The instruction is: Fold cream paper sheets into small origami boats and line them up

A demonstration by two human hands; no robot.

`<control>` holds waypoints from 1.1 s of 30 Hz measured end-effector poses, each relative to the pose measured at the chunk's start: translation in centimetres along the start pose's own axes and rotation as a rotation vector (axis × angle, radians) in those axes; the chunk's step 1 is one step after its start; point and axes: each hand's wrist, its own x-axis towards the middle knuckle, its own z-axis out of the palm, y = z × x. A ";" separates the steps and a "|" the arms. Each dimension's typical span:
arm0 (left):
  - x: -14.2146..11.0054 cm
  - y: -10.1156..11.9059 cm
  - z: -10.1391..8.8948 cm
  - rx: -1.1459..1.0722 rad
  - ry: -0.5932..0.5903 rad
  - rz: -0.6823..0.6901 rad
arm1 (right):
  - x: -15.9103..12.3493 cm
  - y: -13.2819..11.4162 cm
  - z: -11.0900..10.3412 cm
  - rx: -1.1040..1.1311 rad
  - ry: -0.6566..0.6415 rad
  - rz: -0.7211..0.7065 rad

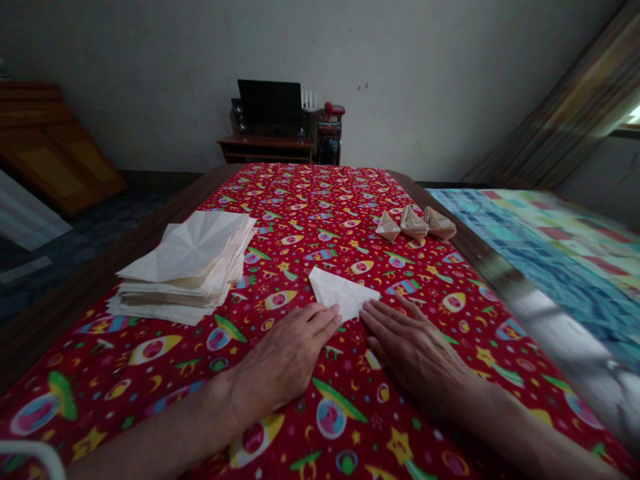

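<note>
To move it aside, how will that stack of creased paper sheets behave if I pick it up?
The stack of creased paper sheets will probably feel light and floppy. Its edges sit fanned and uneven, so it looks unbound and may slide apart if lifted from one side. Pushed across the printed red cloth, the upper sheets would likely shift first.

A scuffed grey wall [400,80] fills the back — against it, a low wooden desk [265,141] carries a black screen [270,107] and speakers [239,115]. Brown curtains [565,107] hang by a bright window [631,117] on the right — the floor [85,227] lies dark, the light dim.
</note>
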 end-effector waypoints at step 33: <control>6.0 -8.1 0.5 -0.249 0.207 0.043 | 3.6 1.6 1.4 0.194 0.123 0.231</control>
